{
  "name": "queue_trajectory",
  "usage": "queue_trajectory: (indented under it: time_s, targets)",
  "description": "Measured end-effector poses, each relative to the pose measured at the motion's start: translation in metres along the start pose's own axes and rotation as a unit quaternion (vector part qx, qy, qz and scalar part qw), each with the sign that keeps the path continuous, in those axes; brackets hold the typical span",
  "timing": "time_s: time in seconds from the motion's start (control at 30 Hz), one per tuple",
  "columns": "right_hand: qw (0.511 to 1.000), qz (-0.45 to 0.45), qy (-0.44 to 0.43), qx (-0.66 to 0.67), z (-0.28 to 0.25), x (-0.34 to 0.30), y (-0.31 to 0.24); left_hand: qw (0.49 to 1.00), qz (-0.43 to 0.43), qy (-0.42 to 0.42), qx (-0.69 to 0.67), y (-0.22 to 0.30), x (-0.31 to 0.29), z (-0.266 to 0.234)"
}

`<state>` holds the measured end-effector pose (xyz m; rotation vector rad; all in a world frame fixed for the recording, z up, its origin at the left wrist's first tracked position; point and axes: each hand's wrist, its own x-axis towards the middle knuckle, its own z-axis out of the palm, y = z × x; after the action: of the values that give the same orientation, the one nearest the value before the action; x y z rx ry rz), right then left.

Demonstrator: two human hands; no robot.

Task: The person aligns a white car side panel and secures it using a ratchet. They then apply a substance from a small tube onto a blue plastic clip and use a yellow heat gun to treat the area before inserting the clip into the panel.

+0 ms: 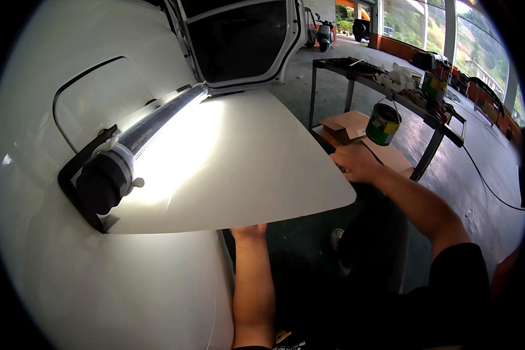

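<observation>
A broad white panel (274, 157) juts out level from the side of a white car body (35, 134). Along its left part lies a lit tube lamp (163, 122) with a black end cap, throwing a bright patch on the panel. My right hand (359, 163) is closed at the panel's right edge; something dark with a bit of orange shows by its fingers, too hidden to name. Under the near edge reaches my left hand (249, 231), with only its heel showing. The panel covers its fingers.
Beyond the panel stands an open car door (236, 44) with dark glass. To the right is a dark metal work table (414, 104) loaded with tools and bags, a green can (384, 125) hanging from it. Cardboard boxes (345, 125) sit below. A cable (489, 182) runs down to the floor.
</observation>
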<state>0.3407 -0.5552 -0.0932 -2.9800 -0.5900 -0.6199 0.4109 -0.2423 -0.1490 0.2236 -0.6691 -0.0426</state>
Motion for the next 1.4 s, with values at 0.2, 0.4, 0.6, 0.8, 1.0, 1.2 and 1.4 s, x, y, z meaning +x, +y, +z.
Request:
queue_trajectory:
  time_s: [0.2, 0.4, 0.6, 0.8, 1.0, 1.2, 1.4]
  targets:
    - [0.998, 0.055, -0.021, 0.026, 0.018, -0.011, 0.004, 0.998, -0.004, 0.034, 0.061, -0.011, -0.012, -0.006]
    - [0.997, 0.069, 0.026, -0.013, 0.042, -0.067, 0.043, 0.970, -0.177, 0.127, 0.105, -0.059, -0.040, -0.024]
    - [0.988, 0.134, -0.071, 0.020, 0.054, -0.117, 0.049, 0.967, -0.222, 0.111, 0.052, -0.092, -0.050, -0.003]
    - [0.977, 0.144, -0.148, 0.042, 0.088, -0.106, 0.030, 0.960, -0.127, 0.037, 0.246, -0.086, -0.052, 0.025]
    - [0.978, 0.159, -0.010, 0.133, 0.185, -0.107, -0.012, 0.887, -0.022, 0.025, 0.461, -0.071, -0.051, 0.017]
    - [0.905, 0.260, -0.077, 0.327, 0.269, -0.126, -0.084, 0.876, -0.100, 0.057, 0.468, -0.077, -0.074, -0.015]
    - [0.880, 0.363, -0.083, 0.296, 0.301, -0.155, -0.120, 0.654, -0.162, 0.032, 0.738, -0.079, -0.089, -0.055]
